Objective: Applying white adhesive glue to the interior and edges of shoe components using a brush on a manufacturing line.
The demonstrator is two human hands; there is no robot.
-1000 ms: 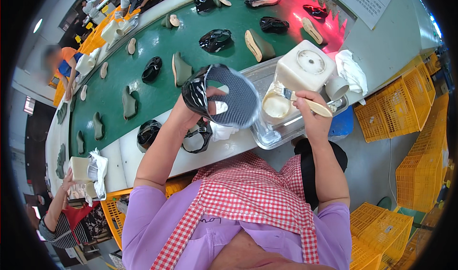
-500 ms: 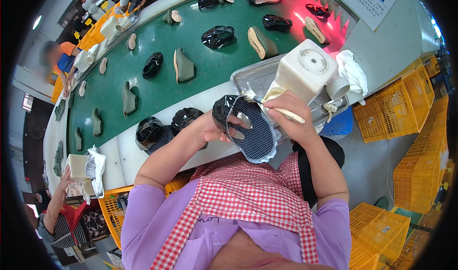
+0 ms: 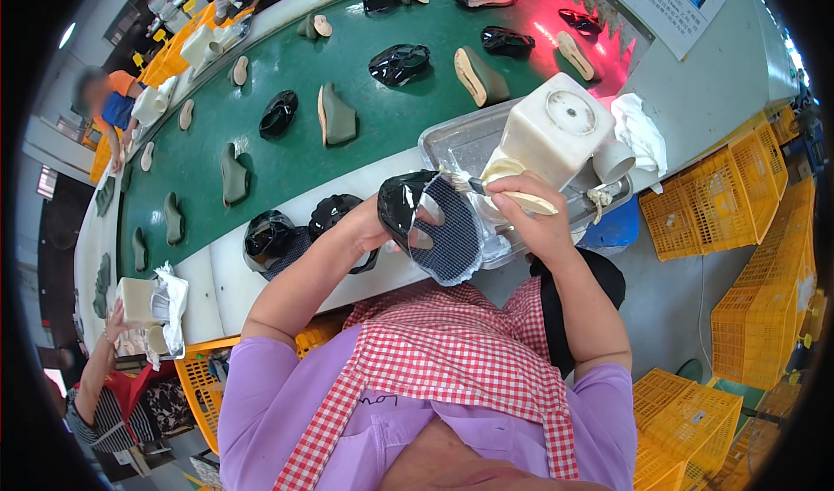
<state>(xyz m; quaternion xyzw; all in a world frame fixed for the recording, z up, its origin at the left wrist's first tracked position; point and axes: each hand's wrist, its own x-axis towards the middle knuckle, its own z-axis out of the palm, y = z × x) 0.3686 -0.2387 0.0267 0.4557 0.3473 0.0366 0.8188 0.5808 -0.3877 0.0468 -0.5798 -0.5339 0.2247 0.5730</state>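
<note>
My left hand (image 3: 373, 228) is closed around a glossy black shoe upper (image 3: 458, 246), tilted so its dark mesh underside with a pale edge faces up. Some of its fingers show through the opening in the upper. In my right hand (image 3: 537, 235) is a brush (image 3: 534, 203) with a pale handle, and its bristles touch the upper's far edge. Just beyond the brush stands a white square container (image 3: 560, 126) in a grey tray (image 3: 427, 144). Two more black uppers, one of them a glossy upper (image 3: 271, 237), lie left of my left hand.
A green conveyor (image 3: 287, 165) carries several black uppers and olive wedge soles (image 3: 337, 116); red light glows at its far right end. A white cup (image 3: 614, 161) and a white cloth (image 3: 638, 131) lie by the container. Yellow crates (image 3: 695, 209) stand at right. Co-workers sit at left.
The upper in my left hand has shifted slightly left and turned a little. The brush has stayed at its edge, with the right hand slightly lower.
</note>
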